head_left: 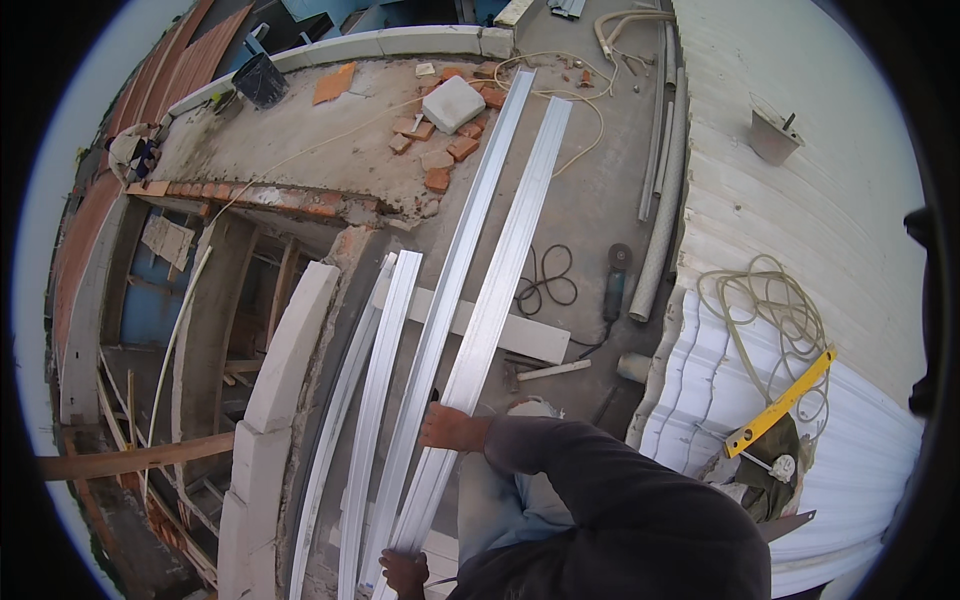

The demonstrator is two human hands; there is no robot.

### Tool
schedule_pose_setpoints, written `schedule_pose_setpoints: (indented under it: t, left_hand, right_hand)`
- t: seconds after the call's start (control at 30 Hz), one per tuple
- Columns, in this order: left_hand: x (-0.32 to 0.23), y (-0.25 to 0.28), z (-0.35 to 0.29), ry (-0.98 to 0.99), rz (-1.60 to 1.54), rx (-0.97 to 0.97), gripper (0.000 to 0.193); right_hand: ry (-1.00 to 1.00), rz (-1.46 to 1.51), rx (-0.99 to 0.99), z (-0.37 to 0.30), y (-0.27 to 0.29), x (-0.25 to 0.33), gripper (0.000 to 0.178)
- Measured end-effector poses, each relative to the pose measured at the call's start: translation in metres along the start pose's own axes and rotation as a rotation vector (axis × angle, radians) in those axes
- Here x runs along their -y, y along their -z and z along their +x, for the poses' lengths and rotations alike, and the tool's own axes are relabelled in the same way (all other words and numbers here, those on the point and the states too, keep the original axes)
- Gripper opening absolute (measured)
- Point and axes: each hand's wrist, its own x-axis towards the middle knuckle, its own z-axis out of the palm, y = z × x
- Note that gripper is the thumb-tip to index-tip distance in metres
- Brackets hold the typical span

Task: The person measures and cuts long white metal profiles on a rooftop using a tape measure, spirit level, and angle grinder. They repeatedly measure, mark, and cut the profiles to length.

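Several long silver metal channels lie side by side, running away from me. My right hand (pixel 453 428) is closed over the rightmost metal channel (pixel 505 265) about a third of the way along, its dark sleeve crossing from the lower right. Close to the bottom edge, my left hand (pixel 405 572) grips the same channel near its close end; its forearm is mostly hidden. Left of it lie a second channel (pixel 462 240) and a shorter channel (pixel 385 345). A pale flat block (pixel 525 337) lies crosswise beneath them. My jeans-clad knee (pixel 545 495) is beside the held channel.
An angle grinder (pixel 616 290) with its cord lies right of the channels, near grey pipes (pixel 660 225). A yellow spirit level (pixel 780 402), handsaw (pixel 788 525) and coiled hose (pixel 775 310) rest on white corrugated sheeting. Leftward, a block wall (pixel 285 370) borders a deep opening. Another person (pixel 133 152) crouches far left.
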Motion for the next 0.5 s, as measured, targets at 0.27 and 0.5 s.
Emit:
schedule_pose_setpoints:
  t: [0.27, 0.5]
  left_hand:
    - [-0.014, -0.103, 0.104, -0.075, -0.082, 0.183, 0.081]
    - [-0.033, -0.129, 0.159, -0.200, 0.057, 0.041, 0.078]
  right_hand:
    - [0.029, -0.055, -0.039, 0.042, -0.126, -0.010, 0.024]
    - [0.088, -0.106, -0.032, 0.055, -0.171, -0.018, 0.021]
